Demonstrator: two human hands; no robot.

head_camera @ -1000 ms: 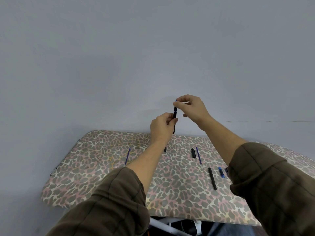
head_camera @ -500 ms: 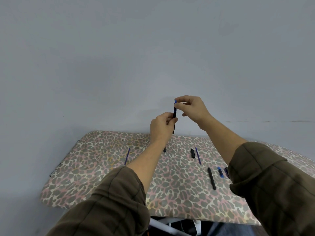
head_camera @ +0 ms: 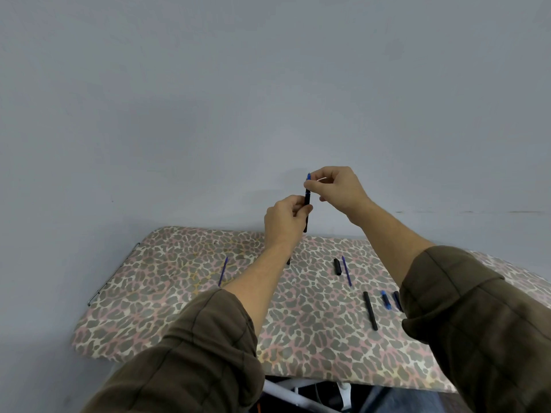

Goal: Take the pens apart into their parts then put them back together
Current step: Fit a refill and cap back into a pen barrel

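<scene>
- Worktop [head_camera: 167, 296], leopard-print cover: loose parts lie where they were 0.5 s ago.
- Left hand [head_camera: 284, 223] fist closed round the lower half of the pen [head_camera: 306, 204], held upright above the worktop's far edge, same as before.
- Right hand [head_camera: 337, 189] pinches the pen's blue top end; the blue tip pokes out a bit more than 0.5 s ago.
- Black tube [head_camera: 370, 310], short black piece [head_camera: 337, 266], two blue refills [head_camera: 346, 270] [head_camera: 222, 271], blue cap [head_camera: 385, 299]: on the worktop, apart.

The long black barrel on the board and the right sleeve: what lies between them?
In the head view, a short blue piece lies between the long black barrel and the right sleeve, with a dark piece partly hidden at the sleeve's edge.
</scene>
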